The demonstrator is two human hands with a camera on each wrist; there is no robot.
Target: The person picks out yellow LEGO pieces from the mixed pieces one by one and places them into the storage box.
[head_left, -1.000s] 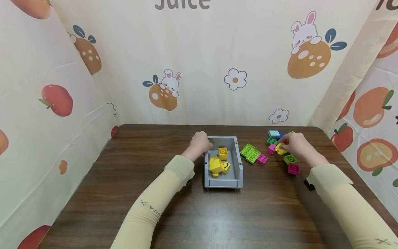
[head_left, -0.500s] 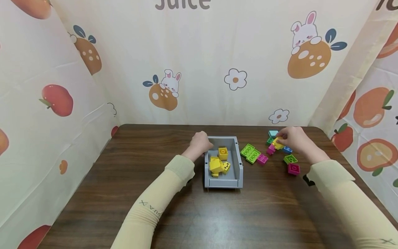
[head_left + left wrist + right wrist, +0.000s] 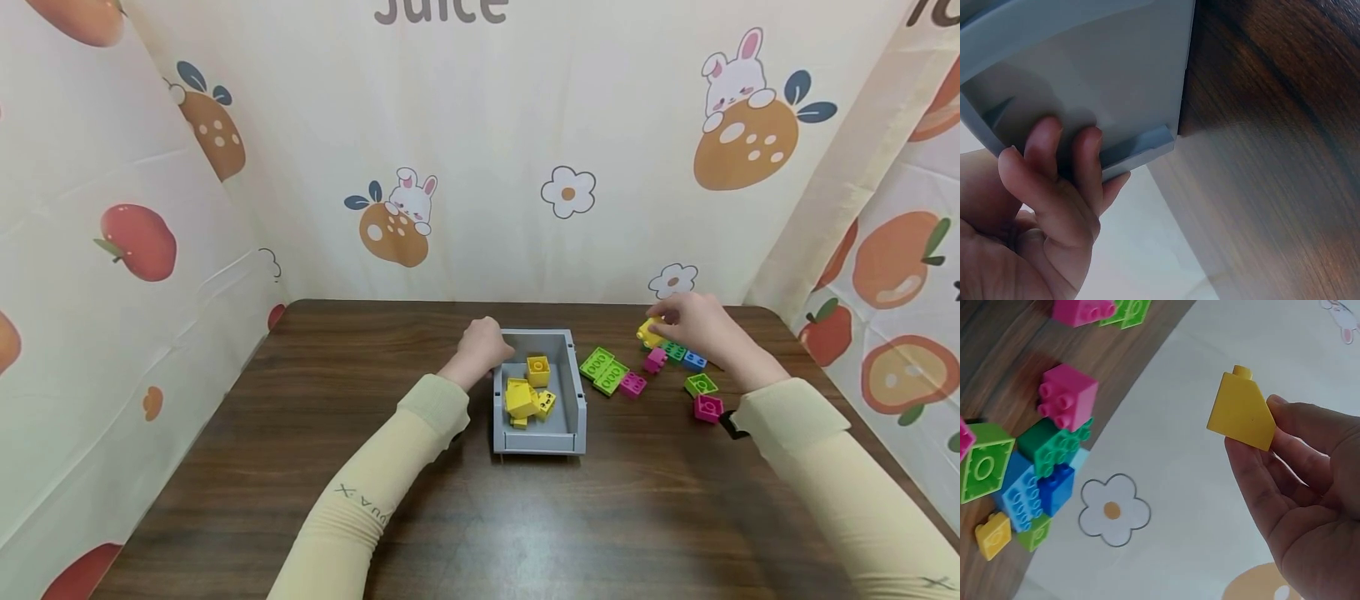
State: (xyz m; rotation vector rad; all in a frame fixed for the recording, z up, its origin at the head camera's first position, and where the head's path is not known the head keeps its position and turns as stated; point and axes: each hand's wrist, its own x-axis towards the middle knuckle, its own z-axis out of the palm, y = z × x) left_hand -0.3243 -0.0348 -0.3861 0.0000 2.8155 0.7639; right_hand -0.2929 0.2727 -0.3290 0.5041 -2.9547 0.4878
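Note:
A grey plastic bin [image 3: 538, 443] stands on the table with several yellow bricks [image 3: 521, 398] inside. My left hand [image 3: 482, 347] grips the bin's left wall near the back corner; in the left wrist view its fingers [image 3: 1088, 156] lie against the grey outer wall. Raised above the far side of the loose bricks, my right hand [image 3: 696, 325] pinches a yellow slope brick [image 3: 1242, 414] between thumb and fingers, seen whole in the right wrist view. Under that hand lie a pink brick [image 3: 655, 360], a green brick [image 3: 1050, 445] and a blue brick [image 3: 694, 360].
Between bin and pile lie lime plates [image 3: 604, 372] and a pink brick [image 3: 632, 384]. A lime brick [image 3: 701, 384] and a magenta brick [image 3: 708, 408] sit nearer. A small yellow brick [image 3: 994, 535] shows among the pile. A printed curtain [image 3: 480, 208] hangs behind the table.
My right hand has lifted the yellow slope brick up and to the left, away from the pile, uncovering blue and green bricks. The left hand and the bin stay where they were.

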